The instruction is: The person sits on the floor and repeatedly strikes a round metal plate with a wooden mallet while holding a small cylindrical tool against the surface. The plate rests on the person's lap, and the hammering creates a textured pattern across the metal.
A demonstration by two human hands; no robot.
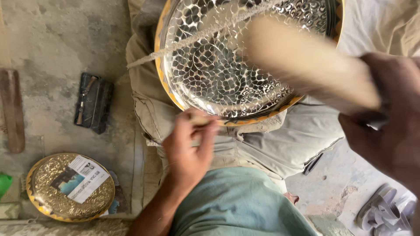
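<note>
Overhead, left hand [190,148] pinching small tool at engraved brass tray [210,74] rim, right hand [389,113] clenched on blurred wooden mallet [306,61].

Bare concrete floor [57,39] carried black pouch [94,102], wooden strip [12,109], round brass plate [48,199] under paper leaflet [81,178], grey sandals [385,214].

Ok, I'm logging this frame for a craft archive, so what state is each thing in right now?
Round engraved silver metal tray with yellow rim: tilted on the lap, cord across it.
Pale wooden mallet: raised, motion-blurred.
Right hand: closed on the mallet handle.
Left hand: fingers closed around a small tool at the tray's rim.
Round gold embossed tray: flat on the floor, paper on top.
Black pouch: lying open.
</note>
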